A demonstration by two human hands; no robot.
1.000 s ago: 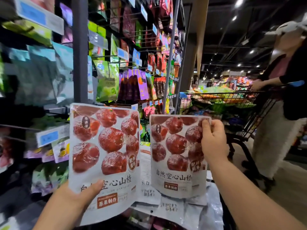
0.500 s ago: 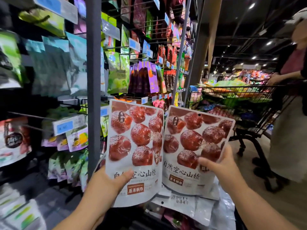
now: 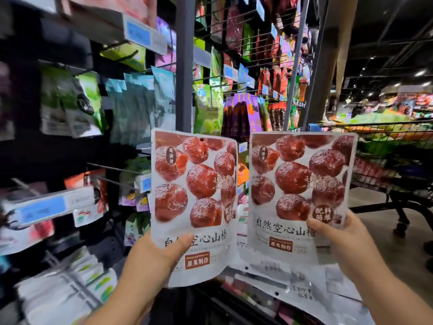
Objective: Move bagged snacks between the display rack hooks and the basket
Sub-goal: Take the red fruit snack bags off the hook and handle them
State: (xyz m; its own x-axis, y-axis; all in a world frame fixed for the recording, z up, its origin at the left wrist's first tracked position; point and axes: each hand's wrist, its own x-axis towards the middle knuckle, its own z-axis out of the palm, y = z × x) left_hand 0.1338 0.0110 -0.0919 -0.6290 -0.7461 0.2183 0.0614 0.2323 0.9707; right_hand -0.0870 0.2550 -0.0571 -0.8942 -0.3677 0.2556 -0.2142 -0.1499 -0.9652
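Left snack bag (image 3: 194,195) pinched low by left grip (image 3: 159,252), right snack bag (image 3: 300,184) by right grip (image 3: 346,238), both upright before display rack (image 3: 185,66). Dim store aisle, loaded shopping cart (image 3: 386,141) at right.

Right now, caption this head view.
Left hand holds one snack bag, right hand a matching bag, before the display rack.

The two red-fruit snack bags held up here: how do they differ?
The left bag bows, its right edge curling away; the right bag lies flatter, squarely facing the camera. The left hand has its thumb over part of the left bag's lettering; the right hand pinches the right bag's lower right edge, leaving most lettering clear. Both carry the same print.
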